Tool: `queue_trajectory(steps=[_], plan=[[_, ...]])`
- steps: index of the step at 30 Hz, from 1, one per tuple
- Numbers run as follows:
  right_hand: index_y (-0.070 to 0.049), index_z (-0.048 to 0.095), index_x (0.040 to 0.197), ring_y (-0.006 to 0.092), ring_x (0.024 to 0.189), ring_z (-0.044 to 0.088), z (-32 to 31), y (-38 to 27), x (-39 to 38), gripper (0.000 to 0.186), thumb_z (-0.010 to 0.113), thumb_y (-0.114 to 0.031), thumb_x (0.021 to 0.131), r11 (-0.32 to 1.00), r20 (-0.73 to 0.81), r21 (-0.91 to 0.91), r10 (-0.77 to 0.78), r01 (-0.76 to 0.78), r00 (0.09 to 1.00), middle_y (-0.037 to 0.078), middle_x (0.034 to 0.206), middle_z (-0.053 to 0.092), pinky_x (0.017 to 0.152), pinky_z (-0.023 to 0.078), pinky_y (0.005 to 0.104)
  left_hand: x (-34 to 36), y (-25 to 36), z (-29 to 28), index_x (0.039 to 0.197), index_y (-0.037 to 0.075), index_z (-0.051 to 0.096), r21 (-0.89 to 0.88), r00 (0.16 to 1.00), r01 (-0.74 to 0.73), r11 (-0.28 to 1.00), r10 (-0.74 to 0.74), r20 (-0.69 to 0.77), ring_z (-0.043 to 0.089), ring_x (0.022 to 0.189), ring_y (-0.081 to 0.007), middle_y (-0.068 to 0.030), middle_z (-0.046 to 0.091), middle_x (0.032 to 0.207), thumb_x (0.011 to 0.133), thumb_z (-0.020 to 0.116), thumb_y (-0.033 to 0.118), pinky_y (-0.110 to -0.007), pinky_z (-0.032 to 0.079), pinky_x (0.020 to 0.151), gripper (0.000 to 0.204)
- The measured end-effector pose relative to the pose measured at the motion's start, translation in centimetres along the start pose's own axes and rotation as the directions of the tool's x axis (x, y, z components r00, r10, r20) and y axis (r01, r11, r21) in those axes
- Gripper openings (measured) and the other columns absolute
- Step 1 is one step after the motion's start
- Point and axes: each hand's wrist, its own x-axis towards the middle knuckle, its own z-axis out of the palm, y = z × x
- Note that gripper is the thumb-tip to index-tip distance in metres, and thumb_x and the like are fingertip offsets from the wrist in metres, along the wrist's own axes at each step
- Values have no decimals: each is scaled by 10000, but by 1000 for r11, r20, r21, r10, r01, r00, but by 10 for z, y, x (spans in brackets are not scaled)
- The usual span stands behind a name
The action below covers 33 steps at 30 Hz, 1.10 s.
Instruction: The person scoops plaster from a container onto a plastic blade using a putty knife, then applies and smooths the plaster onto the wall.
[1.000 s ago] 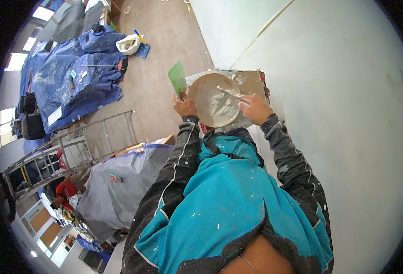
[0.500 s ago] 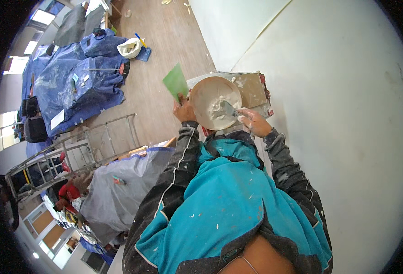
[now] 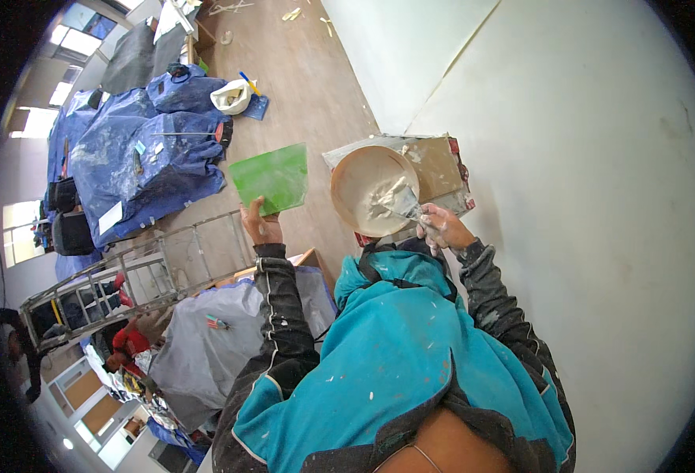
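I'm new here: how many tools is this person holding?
2: a green sheet in the left hand, and a putty knife in the right hand, at the bowl.

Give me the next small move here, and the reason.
Probably lift a scoop of lumpy white paste with the flat grey scraper: the right hand holds it over the paste in the round tan bucket, while the flat green rectangular plate in the left hand carries no visible heap.

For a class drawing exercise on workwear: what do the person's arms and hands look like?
The left sleeve and right sleeve are dark, wrist-length, with pale piping and specks. The left hand and right hand are ungloved; whitish smears mark the right one.
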Motion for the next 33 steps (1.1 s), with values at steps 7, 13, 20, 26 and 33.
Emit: queue_trajectory(steps=[7, 13, 20, 26, 33], plan=[[-17, 395, 1401, 111, 604, 572, 0, 22, 1, 452, 504, -159, 986, 994, -69, -77, -80, 74, 994, 87, 915, 629, 520, 528, 284, -12, 1, 24, 1234, 62, 578, -274, 941, 336, 901, -313, 127, 623, 1086, -231, -88, 636, 1209, 938, 594, 279, -412, 518, 936, 368], [2, 402, 1399, 110, 620, 574, 2, 30, -4, 459, 523, -131, 977, 990, -71, -50, -136, 133, 988, 90, 917, 630, 526, 522, 276, -31, -1, 52, 1269, 42, 551, -302, 856, 516, 801, -477, 198, 632, 1074, -264, -95, 630, 1218, 956, 564, 261, -433, 510, 959, 383], [4, 424, 1388, 114, 600, 575, -2, 32, -4, 445, 516, -101, 965, 983, -103, -1, -181, 182, 978, 95, 901, 630, 510, 528, 272, -30, 11, 33, 1225, 19, 549, -95, 869, 450, 888, -411, 274, 623, 1076, -237, -102, 627, 1181, 906, 584, 142, -396, 509, 948, 344], [10, 427, 1383, 109, 584, 568, -3, 34, -1, 442, 520, -111, 968, 977, -140, 6, -211, 213, 968, 90, 878, 624, 500, 527, 271, -34, 55, 14, 1264, 19, 526, 82, 987, 94, 992, -104, 121, 622, 1004, -208, -97, 632, 1156, 914, 616, 34, -360, 493, 893, 362], [13, 417, 1396, 99, 588, 563, -3, 41, 4, 464, 533, -102, 962, 973, -182, 8, -224, 229, 958, 87, 877, 623, 498, 513, 263, -45, -6, -85, 1140, -25, 589, 969, 980, 61, -238, -172, -103, 667, 881, -352, -238, 666, 966, 918, 614, 332, -456, 516, 758, 421]])
